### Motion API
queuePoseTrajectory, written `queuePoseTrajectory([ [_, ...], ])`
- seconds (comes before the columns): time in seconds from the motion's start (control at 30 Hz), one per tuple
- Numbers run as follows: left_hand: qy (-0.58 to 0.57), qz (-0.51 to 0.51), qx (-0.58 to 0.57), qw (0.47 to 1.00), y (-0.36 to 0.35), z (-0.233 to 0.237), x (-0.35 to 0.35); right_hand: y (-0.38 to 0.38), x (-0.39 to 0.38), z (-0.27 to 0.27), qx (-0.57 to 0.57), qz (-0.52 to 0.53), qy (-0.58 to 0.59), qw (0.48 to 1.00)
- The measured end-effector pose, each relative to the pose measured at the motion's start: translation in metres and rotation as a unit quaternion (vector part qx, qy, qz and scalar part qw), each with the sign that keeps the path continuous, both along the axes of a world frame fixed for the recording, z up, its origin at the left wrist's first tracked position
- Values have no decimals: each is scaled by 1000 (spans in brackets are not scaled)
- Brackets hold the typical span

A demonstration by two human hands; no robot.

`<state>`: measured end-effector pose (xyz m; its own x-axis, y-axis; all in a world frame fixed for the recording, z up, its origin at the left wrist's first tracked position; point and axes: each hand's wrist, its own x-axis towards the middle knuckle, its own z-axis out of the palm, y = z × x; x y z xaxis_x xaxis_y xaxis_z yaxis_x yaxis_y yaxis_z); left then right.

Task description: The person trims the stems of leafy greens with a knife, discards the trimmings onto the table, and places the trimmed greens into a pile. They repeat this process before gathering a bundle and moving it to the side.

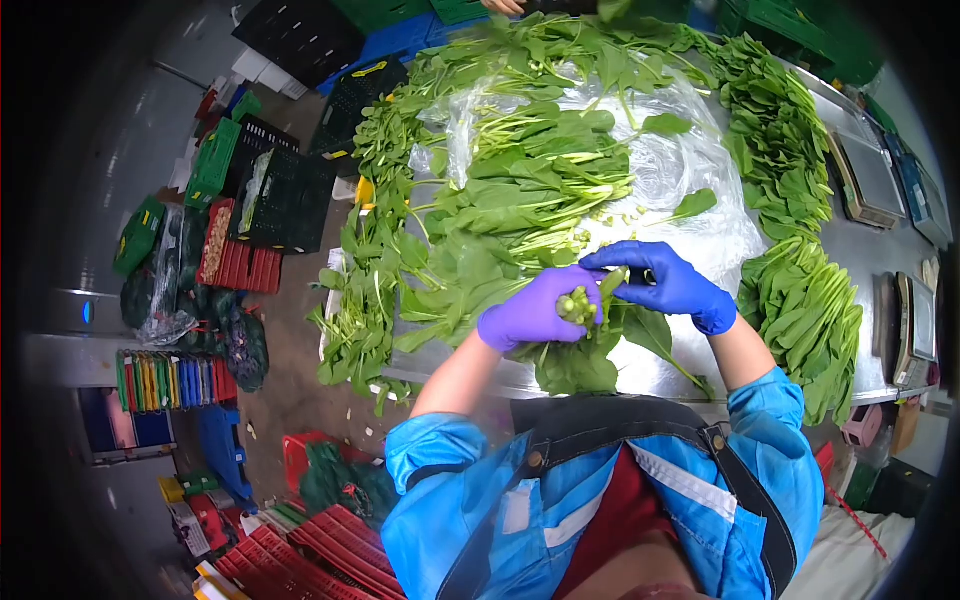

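My left hand (545, 308), in a purple glove, is wrapped around a bunch of leafy greens (577, 308). The cut stem ends point up towards me and the leaves hang below the fist. My right hand (668, 285), in a blue glove, is right beside it with its fingers bent and fingertips close to the bunch. Between its thumb and index finger shows a green stem (616, 277); a small dark spot in that grip is too small to make out. A large pile of loose greens (540, 190) lies on the table just beyond my hands.
Clear plastic sheeting (690, 170) covers the middle of the metal table, with a single leaf (694, 204) and stem scraps on it. Stacked bunches (800, 310) line the right side, near weighing scales (868, 175). Dark crates (285, 200) and red crates (310, 550) stand at left.
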<state>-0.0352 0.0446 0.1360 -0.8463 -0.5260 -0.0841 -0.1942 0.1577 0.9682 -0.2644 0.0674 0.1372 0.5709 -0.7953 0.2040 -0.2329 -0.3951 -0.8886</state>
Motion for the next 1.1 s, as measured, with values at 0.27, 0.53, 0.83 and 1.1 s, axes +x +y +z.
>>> queuePoseTrajectory([
  [0.27, 102, 24, 36, 994, -10, 2, 24, -7, -8, -10, 54, -219, 186, 956],
  [0.53, 295, 240, 260, 887, -38, 11, 36, -12, 6, 23, 83, -191, 66, 976],
  [0.83, 233, 223, 348, 880, -53, -4, 17, -33, 27, -39, 317, -132, -128, 930],
  [1.1, 293, 349, 408, 791, -71, -35, -8, -12, 34, -44, 398, -38, -218, 890],
])
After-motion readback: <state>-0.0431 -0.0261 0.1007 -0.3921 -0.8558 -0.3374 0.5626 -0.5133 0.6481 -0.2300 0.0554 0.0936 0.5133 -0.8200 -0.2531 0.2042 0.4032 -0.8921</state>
